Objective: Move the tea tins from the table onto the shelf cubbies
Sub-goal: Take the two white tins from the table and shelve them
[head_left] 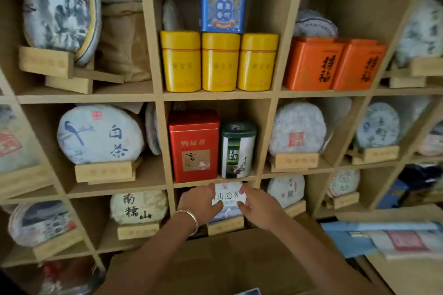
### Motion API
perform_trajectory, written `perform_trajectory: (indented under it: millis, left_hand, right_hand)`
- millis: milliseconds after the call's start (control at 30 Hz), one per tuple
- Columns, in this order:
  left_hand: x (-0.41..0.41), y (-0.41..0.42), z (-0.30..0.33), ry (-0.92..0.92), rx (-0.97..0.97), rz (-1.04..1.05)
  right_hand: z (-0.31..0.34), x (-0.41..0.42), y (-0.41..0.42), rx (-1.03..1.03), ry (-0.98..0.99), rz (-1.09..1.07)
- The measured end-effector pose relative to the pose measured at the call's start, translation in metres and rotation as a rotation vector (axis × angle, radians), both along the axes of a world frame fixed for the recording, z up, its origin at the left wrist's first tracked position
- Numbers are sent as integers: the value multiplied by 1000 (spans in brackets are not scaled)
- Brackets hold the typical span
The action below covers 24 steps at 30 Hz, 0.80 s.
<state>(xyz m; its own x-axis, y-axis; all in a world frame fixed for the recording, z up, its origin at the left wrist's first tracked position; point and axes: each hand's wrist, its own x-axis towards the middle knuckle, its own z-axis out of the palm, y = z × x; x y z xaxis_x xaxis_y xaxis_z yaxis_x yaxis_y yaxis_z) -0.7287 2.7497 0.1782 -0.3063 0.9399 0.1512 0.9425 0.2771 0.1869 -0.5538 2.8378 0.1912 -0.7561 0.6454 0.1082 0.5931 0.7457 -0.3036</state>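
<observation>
Both hands, L (201, 201) & R (255, 202), grip white tea cake (229, 196); red tin (194, 146), green tin (237, 149) above.

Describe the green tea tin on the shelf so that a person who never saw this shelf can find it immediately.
Start at the middle column of the wooden shelf, where three yellow tins stand in a row under a blue tin. Look one cubby lower: two tins stand there side by side. The green tea tin is the right one, shorter than the red tin beside it, with a dark green lid and a white and green front.
</observation>
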Motion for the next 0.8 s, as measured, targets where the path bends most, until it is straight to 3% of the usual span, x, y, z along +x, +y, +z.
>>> perform_trajectory:
  millis: [167, 333, 433, 533, 800]
  left_hand:
    - [69, 12, 16, -77, 94, -272]
    - [160, -5, 28, -65, 94, -619]
    - [226, -28, 33, -70, 117, -811]
    - [305, -60, 35, -185, 56, -985]
    - [527, -194, 48, -5, 111, -1443]
  right_hand:
    - [17, 86, -25, 53, 22, -295]
    - [20, 190, -102, 23, -6, -647]
    - [20, 255, -168, 33, -14, -847]
    - [27, 324, -241, 57, -39, -1053]
    - [50, 488, -473, 111, -86, -1588]
